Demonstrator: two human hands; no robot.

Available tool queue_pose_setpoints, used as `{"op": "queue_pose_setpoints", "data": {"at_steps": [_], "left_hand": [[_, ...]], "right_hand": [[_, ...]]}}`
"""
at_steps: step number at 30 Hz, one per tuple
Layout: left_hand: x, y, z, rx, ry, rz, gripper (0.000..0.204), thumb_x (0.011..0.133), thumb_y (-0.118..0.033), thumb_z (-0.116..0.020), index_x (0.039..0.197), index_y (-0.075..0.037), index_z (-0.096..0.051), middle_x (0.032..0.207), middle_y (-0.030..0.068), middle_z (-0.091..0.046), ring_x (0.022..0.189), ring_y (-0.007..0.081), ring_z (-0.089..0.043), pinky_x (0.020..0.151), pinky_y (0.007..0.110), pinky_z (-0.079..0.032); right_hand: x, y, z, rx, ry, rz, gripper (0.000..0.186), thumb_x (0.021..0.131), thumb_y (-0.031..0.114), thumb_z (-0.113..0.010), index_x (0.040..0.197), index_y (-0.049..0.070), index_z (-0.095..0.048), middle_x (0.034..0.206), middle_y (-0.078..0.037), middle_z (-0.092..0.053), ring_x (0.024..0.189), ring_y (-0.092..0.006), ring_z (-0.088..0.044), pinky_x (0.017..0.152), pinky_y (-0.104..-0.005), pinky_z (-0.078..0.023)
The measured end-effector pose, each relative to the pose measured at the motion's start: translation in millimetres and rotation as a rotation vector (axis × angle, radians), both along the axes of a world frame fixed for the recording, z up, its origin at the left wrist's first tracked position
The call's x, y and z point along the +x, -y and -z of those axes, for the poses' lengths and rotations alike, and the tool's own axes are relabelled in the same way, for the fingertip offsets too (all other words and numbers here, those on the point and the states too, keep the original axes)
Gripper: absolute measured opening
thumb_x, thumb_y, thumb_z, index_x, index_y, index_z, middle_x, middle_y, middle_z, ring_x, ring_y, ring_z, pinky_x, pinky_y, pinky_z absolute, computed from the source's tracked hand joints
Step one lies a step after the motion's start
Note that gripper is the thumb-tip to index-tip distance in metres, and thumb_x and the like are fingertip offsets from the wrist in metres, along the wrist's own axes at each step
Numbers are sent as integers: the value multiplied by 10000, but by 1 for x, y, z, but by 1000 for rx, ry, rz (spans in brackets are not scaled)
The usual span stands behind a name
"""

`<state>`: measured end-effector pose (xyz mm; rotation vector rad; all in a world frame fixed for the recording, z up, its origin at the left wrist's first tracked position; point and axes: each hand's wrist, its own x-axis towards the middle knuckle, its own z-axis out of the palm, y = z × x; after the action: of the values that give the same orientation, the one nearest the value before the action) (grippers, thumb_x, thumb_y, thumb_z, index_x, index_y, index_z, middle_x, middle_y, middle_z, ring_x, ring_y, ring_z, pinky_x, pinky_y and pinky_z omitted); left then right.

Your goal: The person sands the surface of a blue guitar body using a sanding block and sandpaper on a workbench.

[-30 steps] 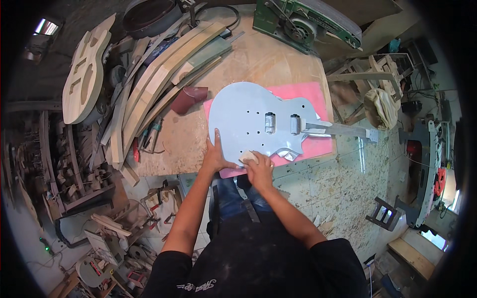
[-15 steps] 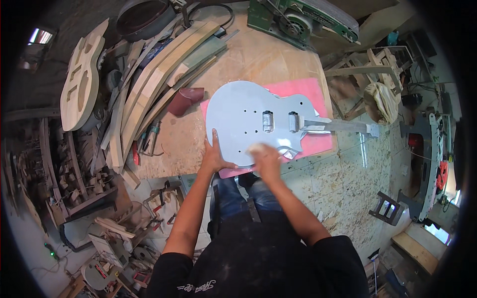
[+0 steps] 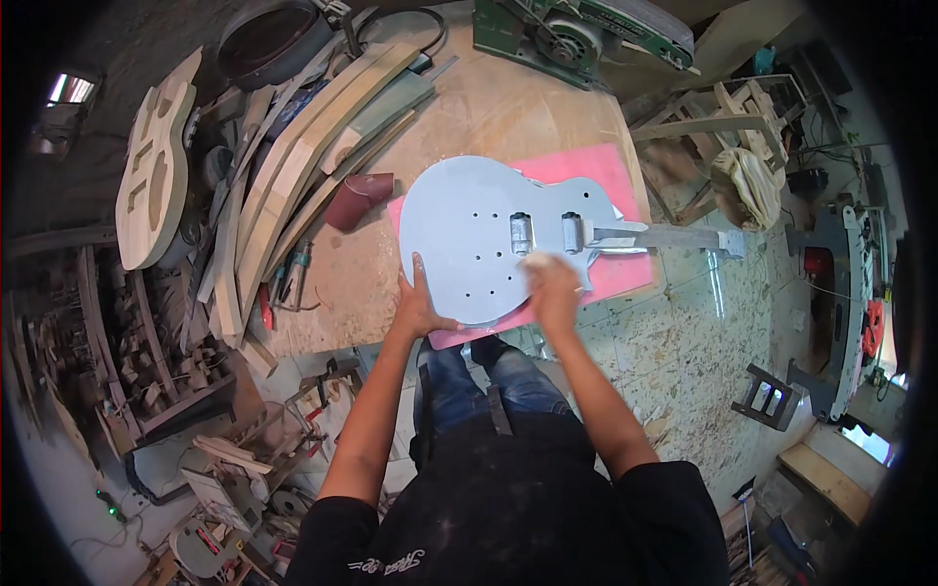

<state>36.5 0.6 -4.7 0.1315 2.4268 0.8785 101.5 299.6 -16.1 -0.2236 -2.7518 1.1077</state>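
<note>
A light grey electric guitar (image 3: 454,225) lies face up, its neck pointing right, on a pink foam sheet (image 3: 611,176) at the workbench's near edge. Dark-rimmed pickup openings and several small holes show in its face. My left hand (image 3: 417,308) grips the lower left rim of the body, thumb and fingers apart along its edge. Over the lower right part of the body is my right hand (image 3: 555,293), blurred by motion, closed on a small pale pad (image 3: 535,262) against the surface. Whether the pad is sandpaper or cloth I cannot tell.
Curved wooden strips (image 3: 303,161) and a dark red abrasive roll (image 3: 359,200) lie left on the workbench (image 3: 489,107). A bare wooden guitar body (image 3: 156,176) stands at far left. A green belt sander (image 3: 586,39) sits at the back. Wooden frames (image 3: 723,122) stand right.
My right hand has moved right and slightly up across the guitar's face with the pad. My left hand keeps its hold on the rim. The whole view has shifted a little.
</note>
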Motion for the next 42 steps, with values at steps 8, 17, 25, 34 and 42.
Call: {"op": "queue_pose_setpoints", "data": {"at_steps": [8, 17, 25, 34, 42], "left_hand": [[2, 8, -3, -53, 7, 2, 1845, 348, -408, -1080, 1674, -88, 162, 1642, 458, 19, 1543, 580, -224, 1253, 511, -345], [-1, 4, -18, -65, 95, -14, 1877, 327, -421, -1084, 1661, -57, 186, 1625, 472, -19, 1539, 602, -171, 1274, 549, -286], [-4, -5, -20, -33, 55, 14, 1867, 336, -423, -1083, 1661, -48, 178, 1637, 450, -30, 1534, 593, -203, 1272, 538, -296], [2, 2, -6, -50, 23, -5, 1868, 324, -447, -1078, 1669, -61, 159, 1646, 444, -25, 1550, 574, -192, 1267, 523, -311], [2, -2, 0, -71, -20, 17, 1856, 322, -432, -1081, 1683, -98, 135, 1650, 445, -26, 1538, 576, -242, 1245, 528, -351]], "right_hand": [[44, 114, -30, 259, 182, -60, 230, 936, 225, -715, 1163, 226, -756, 1432, -99, -575, 1322, -383, -501, 1071, -606, -418], [-8, 51, -26, 300, 107, 293, 286, 939, 198, -713, 1224, 203, -729, 1445, -134, -560, 1292, -378, -504, 1084, -574, -359], [19, 42, -14, 285, 48, -87, 242, 939, 188, -716, 1173, 230, -765, 1402, -107, -597, 1255, -375, -529, 1060, -586, -382], [56, 95, -35, 287, 53, -52, 264, 919, 164, -706, 1165, 240, -765, 1429, -136, -581, 1285, -391, -536, 1022, -593, -454], [21, 32, -26, 244, 51, 228, 251, 911, 175, -707, 1151, 235, -752, 1429, -118, -582, 1297, -384, -540, 1036, -584, -438]]}}
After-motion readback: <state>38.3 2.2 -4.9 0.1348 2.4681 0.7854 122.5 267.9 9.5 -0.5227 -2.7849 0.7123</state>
